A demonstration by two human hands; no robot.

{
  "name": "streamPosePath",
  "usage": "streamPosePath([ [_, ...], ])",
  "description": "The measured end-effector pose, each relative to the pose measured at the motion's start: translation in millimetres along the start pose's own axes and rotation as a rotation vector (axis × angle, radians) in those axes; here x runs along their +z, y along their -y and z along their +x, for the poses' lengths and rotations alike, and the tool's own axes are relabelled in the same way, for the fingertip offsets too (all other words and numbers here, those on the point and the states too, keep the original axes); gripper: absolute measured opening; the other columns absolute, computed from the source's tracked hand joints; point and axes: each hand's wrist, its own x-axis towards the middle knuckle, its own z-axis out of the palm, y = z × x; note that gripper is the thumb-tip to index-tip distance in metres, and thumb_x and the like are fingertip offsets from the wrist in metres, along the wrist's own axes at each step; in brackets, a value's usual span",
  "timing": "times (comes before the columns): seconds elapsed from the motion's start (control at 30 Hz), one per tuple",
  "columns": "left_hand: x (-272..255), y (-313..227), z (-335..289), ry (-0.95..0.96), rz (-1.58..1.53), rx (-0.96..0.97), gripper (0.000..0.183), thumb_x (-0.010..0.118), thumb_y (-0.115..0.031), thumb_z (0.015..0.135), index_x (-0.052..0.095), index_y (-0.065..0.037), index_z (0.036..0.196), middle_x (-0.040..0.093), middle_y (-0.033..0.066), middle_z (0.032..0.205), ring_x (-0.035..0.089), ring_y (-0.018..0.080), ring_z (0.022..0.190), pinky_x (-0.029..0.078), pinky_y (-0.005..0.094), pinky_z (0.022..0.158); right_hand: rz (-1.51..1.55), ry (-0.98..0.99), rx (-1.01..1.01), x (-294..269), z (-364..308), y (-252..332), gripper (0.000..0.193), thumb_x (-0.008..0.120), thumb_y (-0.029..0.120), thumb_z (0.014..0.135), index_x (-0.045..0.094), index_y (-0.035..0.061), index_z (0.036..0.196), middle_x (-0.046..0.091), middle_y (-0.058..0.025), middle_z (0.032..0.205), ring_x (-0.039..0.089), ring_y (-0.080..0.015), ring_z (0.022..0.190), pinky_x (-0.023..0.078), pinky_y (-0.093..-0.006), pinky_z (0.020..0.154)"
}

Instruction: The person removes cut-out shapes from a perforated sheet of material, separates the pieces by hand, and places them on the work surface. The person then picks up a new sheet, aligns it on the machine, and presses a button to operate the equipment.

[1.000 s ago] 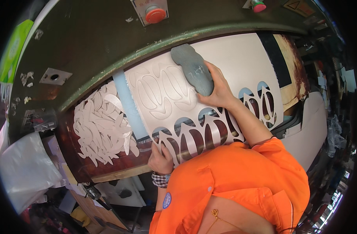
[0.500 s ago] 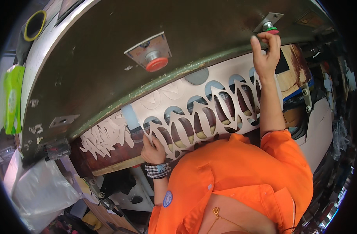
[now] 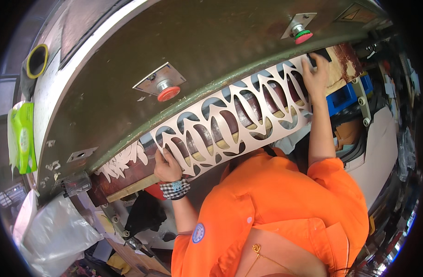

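Note:
A pale sheet (image 3: 267,135) full of curved, leaf-shaped cut-outs stretches slantwise between my hands, over the dark red bed (image 3: 146,173) of a machine. My left hand (image 3: 168,167) is closed on its left end, thumb and fingers at the edge. At the far right end, my right hand (image 3: 316,76) grips the sheet with thumb and fingers bent; part of that grip is hidden. Through the holes, the bed and some grey-blue material show. Left of my left hand lies a heap of pale cut pieces (image 3: 121,164).
Ahead stands the dark green machine front (image 3: 220,51), carrying a red push button (image 3: 169,91) and a second red button (image 3: 302,36) with a green ring. A blue bin (image 3: 341,99) is at the right. Clear plastic sheeting (image 3: 59,231) hangs at the lower left.
My right hand has come down from the right-hand button to the sheet's right end. The sheet has shifted toward me, its near edge now lifted; my left hand still holds the left end.

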Motion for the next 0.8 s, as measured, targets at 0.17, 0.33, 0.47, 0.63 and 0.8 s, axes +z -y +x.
streamPosePath([
  [0.17,0,11,-17,-0.019,0.037,0.027,0.025,0.054,-0.025,0.096,0.069,-0.005,0.100,0.065,0.0221,0.072,0.064,0.0411,0.063,0.047,0.0478,0.054,0.199,0.358,0.690,-9,-59,-68,0.041,0.065,0.036,0.088,0.069,-0.0003,0.106,0.070,-0.0228,0.094,0.068,-0.0383,0.091,0.051,-0.0399,0.083],
  [0.33,-1,27,-39,0.050,0.058,0.003,0.024,0.053,-0.022,0.097,0.066,-0.003,0.100,0.066,0.0216,0.075,0.064,0.0411,0.067,0.047,0.0481,0.058,0.154,0.392,0.647,-42,-86,-75,0.038,0.058,0.034,0.092,0.070,-0.0003,0.102,0.069,-0.0252,0.092,0.067,-0.0382,0.091,0.050,-0.0389,0.082],
  [0.47,4,41,-58,-0.036,-0.064,0.045,0.023,0.050,-0.020,0.097,0.065,-0.003,0.096,0.066,0.0218,0.077,0.063,0.0413,0.069,0.047,0.0479,0.059,0.148,0.274,0.746,-62,-111,-51,0.034,0.058,0.030,0.091,0.070,-0.0019,0.097,0.068,-0.0250,0.087,0.067,-0.0367,0.084,0.050,-0.0400,0.079],
  [0.63,-9,68,-94,0.147,-0.052,0.030,0.027,0.052,-0.027,0.097,0.063,-0.003,0.103,0.066,0.0224,0.077,0.063,0.0435,0.069,0.047,0.0497,0.060,0.415,0.094,0.447,-67,-143,49,0.056,0.071,0.019,0.081,0.052,0.0053,0.132,0.054,-0.0175,0.128,0.048,-0.0329,0.123,0.038,-0.0412,0.104],
  [0.8,-13,107,-119,0.175,0.060,0.172,0.035,0.054,-0.035,0.096,0.058,-0.004,0.112,0.066,0.0249,0.075,0.063,0.0457,0.070,0.047,0.0522,0.058,0.624,0.368,-0.031,-44,-201,180,0.095,0.086,0.019,0.061,0.039,0.0030,0.143,0.050,-0.0203,0.136,0.038,-0.0407,0.134,0.034,-0.0470,0.110],
])
